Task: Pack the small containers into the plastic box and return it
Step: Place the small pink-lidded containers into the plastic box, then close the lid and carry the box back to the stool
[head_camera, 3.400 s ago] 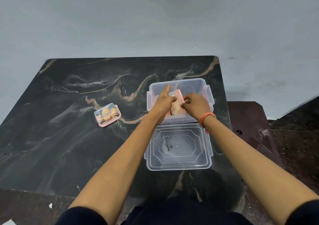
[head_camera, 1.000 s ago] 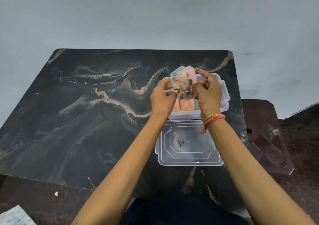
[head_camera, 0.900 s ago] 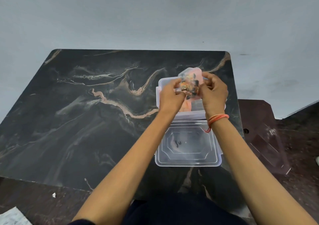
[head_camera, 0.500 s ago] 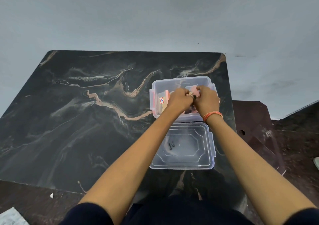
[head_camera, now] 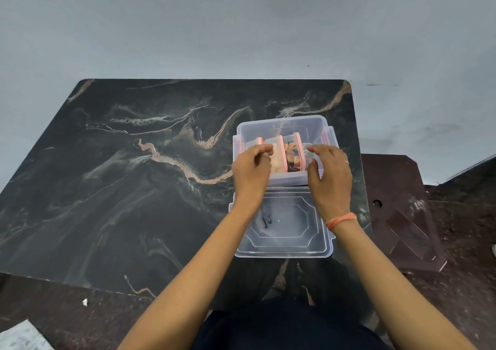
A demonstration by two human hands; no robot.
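A clear plastic box [head_camera: 284, 124] with pink side latches stands open at the right side of the dark marble table [head_camera: 134, 188]. Several small pink-lidded containers [head_camera: 291, 154] stand on edge inside it, side by side. The box's clear lid [head_camera: 281, 229] lies flat on the table just in front of it. My left hand [head_camera: 251, 170] hovers over the box's front left corner, fingers loosely curled and holding nothing. My right hand [head_camera: 328, 175], with an orange thread at the wrist, hovers over the front right corner, fingers spread and empty.
A pale grey wall rises behind the table. A dark brown stool or side table [head_camera: 397, 210] stands close to the table's right edge. The floor is dark and speckled, with a scrap of white paper [head_camera: 16, 336] at the lower left.
Both hands lowered the last small container into the box, let go of it and pulled back toward me. The container now stands among the others.
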